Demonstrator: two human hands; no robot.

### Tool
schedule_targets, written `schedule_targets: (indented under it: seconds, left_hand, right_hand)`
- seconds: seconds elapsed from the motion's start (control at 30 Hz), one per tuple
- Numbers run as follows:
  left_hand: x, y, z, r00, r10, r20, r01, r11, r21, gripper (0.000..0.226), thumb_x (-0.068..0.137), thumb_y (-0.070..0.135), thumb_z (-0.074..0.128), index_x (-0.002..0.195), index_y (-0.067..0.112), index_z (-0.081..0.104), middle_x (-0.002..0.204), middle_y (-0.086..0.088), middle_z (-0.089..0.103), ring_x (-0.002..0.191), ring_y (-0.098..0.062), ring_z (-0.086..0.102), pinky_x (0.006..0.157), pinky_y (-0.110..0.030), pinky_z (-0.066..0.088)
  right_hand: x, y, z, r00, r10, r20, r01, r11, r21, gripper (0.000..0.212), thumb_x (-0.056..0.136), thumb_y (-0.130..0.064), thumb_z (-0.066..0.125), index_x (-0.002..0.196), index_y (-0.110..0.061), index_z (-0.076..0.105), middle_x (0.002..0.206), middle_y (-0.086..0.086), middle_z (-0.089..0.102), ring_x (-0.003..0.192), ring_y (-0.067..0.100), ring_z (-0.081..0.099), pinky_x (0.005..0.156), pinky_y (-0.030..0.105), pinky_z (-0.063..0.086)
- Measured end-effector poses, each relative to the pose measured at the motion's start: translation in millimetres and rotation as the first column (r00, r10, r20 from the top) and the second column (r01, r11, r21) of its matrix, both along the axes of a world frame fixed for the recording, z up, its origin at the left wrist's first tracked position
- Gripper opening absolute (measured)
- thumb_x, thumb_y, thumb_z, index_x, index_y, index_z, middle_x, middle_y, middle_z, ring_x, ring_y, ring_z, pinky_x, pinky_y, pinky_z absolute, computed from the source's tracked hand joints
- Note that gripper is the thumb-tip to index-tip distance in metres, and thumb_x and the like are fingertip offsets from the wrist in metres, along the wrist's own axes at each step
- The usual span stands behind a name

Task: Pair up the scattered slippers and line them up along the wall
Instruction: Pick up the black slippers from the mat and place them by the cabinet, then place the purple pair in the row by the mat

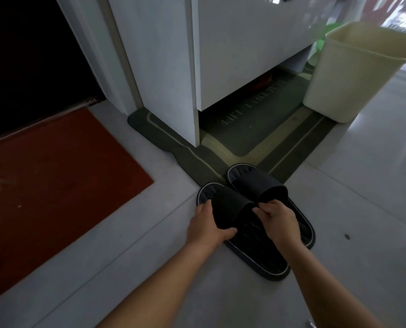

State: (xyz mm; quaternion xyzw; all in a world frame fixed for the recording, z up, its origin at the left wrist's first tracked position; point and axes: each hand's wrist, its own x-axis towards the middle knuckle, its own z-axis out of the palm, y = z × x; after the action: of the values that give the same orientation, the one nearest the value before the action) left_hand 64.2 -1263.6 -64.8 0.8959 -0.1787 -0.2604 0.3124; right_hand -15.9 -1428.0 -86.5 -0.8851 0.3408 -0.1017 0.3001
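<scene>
Down on the grey floor (363,209) in front of the white cabinet (244,55), we've got two dark slippers with pale trim sitting side by side, sides touching, toes pointing away from us. The right slipper (256,183) has its toe end up on the corner of the dark green mat (280,129) that runs under the cabinet. The left slipper (258,254) sits a bit closer to us, with its toe right at the mat's edge and its heel out on bare floor.

Our left hand (206,227) is clamped around the left slipper's strap, with the fingers over the far outer side and the thumb laid across the near edge. Our right hand (280,221) hangs over the right slipper's footbed with its fingers curled in right where the two straps meet. Honestly, we can't tell which strap it's got, or whether it's actually pinching anything, because everything's too dark there.

Off to the left lies a red doormat (55,185) in front of a dark doorway (31,55). A cream-coloured bin (353,67) stands on the far right end of the green mat, just beside the cabinet.
</scene>
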Motion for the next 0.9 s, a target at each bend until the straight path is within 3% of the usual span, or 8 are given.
schedule_targets:
  seconds: [0.1,0.2,0.37,0.5,0.57,0.67,0.8,0.9]
  left_hand:
    - [1.2,1.5,-0.9,0.997,-0.062,-0.046,0.064,0.998,0.027,0.11,0.072,0.047,0.075,0.151,0.01,0.008,0.159,-0.009,0.012,0.144,-0.025,0.022,0.116,-0.033,0.024]
    - [-1.0,11.7,-0.1,0.992,-0.089,-0.091,0.09,0.996,0.01,0.11,0.075,0.046,0.073,0.151,0.01,0.002,0.161,-0.008,0.002,0.147,-0.022,0.011,0.117,-0.031,0.016]
    - [5.4,59.0,15.0,0.995,0.038,-0.088,-0.04,0.999,-0.022,0.096,0.078,0.046,0.07,0.15,0.012,0.016,0.156,-0.009,0.02,0.14,-0.024,0.031,0.114,-0.036,0.031]
    - [20.5,123.5,32.1,0.992,0.11,-0.062,-0.111,0.994,-0.001,0.095,0.08,0.051,0.067,0.15,0.013,0.015,0.155,-0.008,0.019,0.136,-0.024,0.036,0.111,-0.038,0.035]
    - [23.2,164.9,41.2,0.982,0.181,-0.047,-0.181,0.983,-0.005,0.092,0.08,0.051,0.066,0.149,0.014,0.018,0.153,-0.008,0.023,0.133,-0.024,0.04,0.109,-0.039,0.037]
    - [20.2,245.4,51.5,0.952,0.305,-0.011,-0.305,0.952,0.042,0.086,0.081,0.053,0.063,0.148,0.016,0.023,0.15,-0.008,0.027,0.132,-0.023,0.042,0.11,-0.037,0.037]
    - [19.8,371.7,66.4,0.833,0.536,0.133,-0.552,0.821,0.149,0.074,0.086,0.044,0.061,0.145,0.012,0.03,0.147,-0.014,0.034,0.133,-0.027,0.039,0.11,-0.032,0.032]
    - [20.6,461.1,82.4,0.762,0.616,0.201,-0.648,0.718,0.255,0.068,0.087,0.041,0.06,0.14,0.007,0.035,0.14,-0.019,0.043,0.125,-0.036,0.046,0.101,-0.038,0.04]
  right_hand:
    - [-1.3,3.3,2.9,0.999,0.033,-0.033,-0.038,0.987,-0.156,0.023,0.089,-0.031,0.06,0.099,-0.014,0.072,0.098,0.005,0.066,0.09,0.029,0.062,0.071,0.035,0.05]
    - [0.6,9.7,3.2,0.998,-0.004,-0.064,-0.007,0.986,-0.167,0.027,0.092,-0.031,0.055,0.105,-0.013,0.07,0.104,0.006,0.064,0.094,0.029,0.061,0.071,0.035,0.049]
    - [-1.7,23.6,12.7,0.985,-0.163,-0.049,0.166,0.985,0.055,0.04,0.094,-0.021,0.051,0.132,-0.011,0.051,0.133,0.016,0.049,0.117,0.035,0.05,0.094,0.04,0.042]
    - [-13.3,85.7,34.5,0.93,-0.34,0.14,0.329,0.939,0.1,0.047,0.089,-0.01,0.053,0.134,-0.01,0.043,0.129,0.021,0.044,0.118,0.038,0.046,0.102,0.048,0.038]
    - [-4.9,130.2,45.6,0.961,-0.228,0.159,0.22,0.973,0.069,0.047,0.087,-0.008,0.056,0.133,-0.011,0.045,0.127,0.019,0.046,0.115,0.035,0.047,0.101,0.048,0.039]
    - [20.7,207.9,57.3,0.971,0.096,0.217,-0.119,0.988,0.097,0.044,0.086,-0.007,0.058,0.129,-0.012,0.05,0.123,0.015,0.05,0.101,0.024,0.053,0.087,0.038,0.046]
    - [54.7,324.7,69.0,0.82,0.535,0.202,-0.565,0.812,0.144,0.036,0.086,-0.008,0.058,0.121,-0.016,0.057,0.117,0.01,0.054,0.086,0.012,0.053,0.073,0.027,0.043]
    - [74.0,408.5,73.6,0.671,0.74,0.046,-0.734,0.654,0.185,0.033,0.089,-0.019,0.057,0.122,-0.021,0.056,0.126,0.003,0.048,0.096,0.014,0.057,0.084,0.031,0.05]
